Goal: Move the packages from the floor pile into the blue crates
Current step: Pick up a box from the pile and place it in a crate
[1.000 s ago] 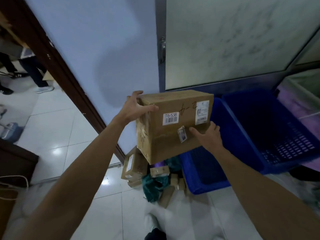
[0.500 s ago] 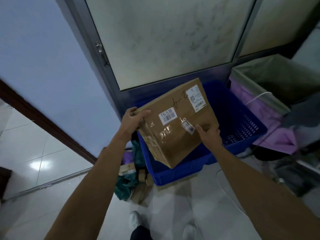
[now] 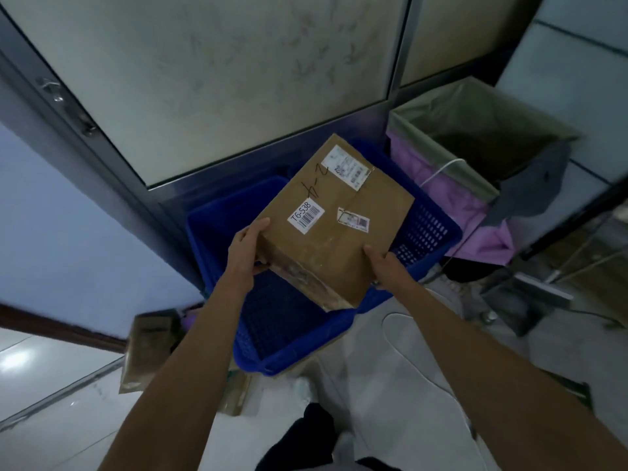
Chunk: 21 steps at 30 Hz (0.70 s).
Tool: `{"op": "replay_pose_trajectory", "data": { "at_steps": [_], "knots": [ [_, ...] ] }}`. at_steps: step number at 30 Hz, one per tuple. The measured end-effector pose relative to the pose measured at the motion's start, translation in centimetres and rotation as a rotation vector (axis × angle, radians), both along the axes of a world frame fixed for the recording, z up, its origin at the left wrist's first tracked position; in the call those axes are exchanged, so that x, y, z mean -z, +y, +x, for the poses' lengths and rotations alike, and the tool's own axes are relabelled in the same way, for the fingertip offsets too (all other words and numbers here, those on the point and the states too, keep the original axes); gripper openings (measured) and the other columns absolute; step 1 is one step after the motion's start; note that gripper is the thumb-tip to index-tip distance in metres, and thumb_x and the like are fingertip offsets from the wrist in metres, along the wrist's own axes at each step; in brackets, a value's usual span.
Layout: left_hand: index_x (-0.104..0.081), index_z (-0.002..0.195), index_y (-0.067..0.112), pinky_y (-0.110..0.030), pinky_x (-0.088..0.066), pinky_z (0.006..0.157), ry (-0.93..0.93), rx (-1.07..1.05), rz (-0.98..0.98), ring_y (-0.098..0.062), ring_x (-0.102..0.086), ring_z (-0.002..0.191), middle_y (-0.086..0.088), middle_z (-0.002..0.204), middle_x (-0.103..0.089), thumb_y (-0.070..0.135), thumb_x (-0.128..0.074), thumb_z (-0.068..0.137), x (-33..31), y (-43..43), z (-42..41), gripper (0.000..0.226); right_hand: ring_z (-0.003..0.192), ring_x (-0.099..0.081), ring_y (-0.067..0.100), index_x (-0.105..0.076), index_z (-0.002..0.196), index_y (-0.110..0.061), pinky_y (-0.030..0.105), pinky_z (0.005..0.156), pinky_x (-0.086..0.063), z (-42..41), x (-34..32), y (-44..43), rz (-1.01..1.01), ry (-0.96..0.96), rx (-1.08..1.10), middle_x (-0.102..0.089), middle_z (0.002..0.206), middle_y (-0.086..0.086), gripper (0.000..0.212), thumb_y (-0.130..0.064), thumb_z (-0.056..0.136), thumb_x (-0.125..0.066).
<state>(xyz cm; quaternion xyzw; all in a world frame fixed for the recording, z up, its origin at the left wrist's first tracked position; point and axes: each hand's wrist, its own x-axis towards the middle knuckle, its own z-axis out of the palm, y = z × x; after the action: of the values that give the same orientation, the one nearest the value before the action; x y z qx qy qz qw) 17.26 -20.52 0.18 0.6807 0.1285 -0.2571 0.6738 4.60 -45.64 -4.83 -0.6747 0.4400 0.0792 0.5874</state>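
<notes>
The person's left hand [image 3: 246, 248] and right hand [image 3: 384, 265] are holding one cardboard box [image 3: 334, 229] tilted over the two blue crates. Each grip is clamped on the box. The left thumb is lying on the top face with the fingers curling under the near left corner. The right thumb is pressing the near right edge, and its fingers are hiding under the box.

The box is covering the seam between the crates, and whether it is touching a rim cannot be told. It is carrying three stickers: a barcode label reading "T6-538", a shipping label at the far corner and a small peeling one, too blurred to read.

The left crate [image 3: 210, 232] is showing its mesh bottom in front of the box. The right crate [image 3: 430, 229] is mostly hiding behind the box, with only its perforated right wall and front corner showing.

Two brown packages are lying on the floor [image 3: 68, 419] left of the crates, both blurred. The larger package [image 3: 149, 348] is leaning near the wall, and the smaller package [image 3: 238, 392] is being cut off by the left forearm.

Right of the crates a lined bin [image 3: 424, 130] is standing, and a white cable [image 3: 404, 338] is looping across the floor.
</notes>
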Motion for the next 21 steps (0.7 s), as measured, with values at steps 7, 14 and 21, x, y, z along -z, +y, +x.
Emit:
{"op": "replay_pose_trajectory", "data": {
  "at_steps": [7, 14, 21],
  "knots": [
    [-0.058, 0.128, 0.040, -0.047, -0.055, 0.094, 0.115, 0.130, -0.139, -0.024, -0.058, 0.117, 0.001, 0.131, -0.060, 0.070, -0.067, 0.070, 1.2, -6.4, 2.5, 0.066, 0.129, -0.048, 0.035, -0.032, 0.150, -0.008, 0.042, 0.103, -0.041, 3.3, -2.0, -5.2, -0.215, -0.015, 0.069, -0.046, 0.146, 0.014, 0.084, -0.067, 0.093, -0.048],
    [-0.057, 0.127, 0.035, -0.041, -0.057, 0.086, 0.206, 0.115, -0.176, -0.023, -0.059, 0.113, 0.001, 0.121, -0.063, 0.062, -0.062, 0.082, 1.4, -12.8, 3.6, 0.053, 0.108, -0.057, 0.028, -0.049, 0.139, -0.012, 0.040, 0.091, -0.044, 5.4, -1.3, -10.7, -0.307, -0.020, 0.075, -0.060, 0.128, 0.007, 0.081, -0.073, 0.087, -0.045],
    [-0.060, 0.111, 0.039, -0.041, -0.060, 0.083, 0.259, 0.016, -0.096, -0.021, -0.061, 0.110, 0.001, 0.121, -0.064, 0.065, -0.060, 0.083, 4.0, -20.0, 3.2, 0.038, 0.107, -0.058, 0.031, -0.047, 0.137, -0.010, 0.038, 0.082, -0.042, 8.0, 1.5, -18.4, -0.319, 0.082, -0.024, -0.060, 0.128, 0.010, 0.080, -0.071, 0.085, -0.042]
  ]
}}
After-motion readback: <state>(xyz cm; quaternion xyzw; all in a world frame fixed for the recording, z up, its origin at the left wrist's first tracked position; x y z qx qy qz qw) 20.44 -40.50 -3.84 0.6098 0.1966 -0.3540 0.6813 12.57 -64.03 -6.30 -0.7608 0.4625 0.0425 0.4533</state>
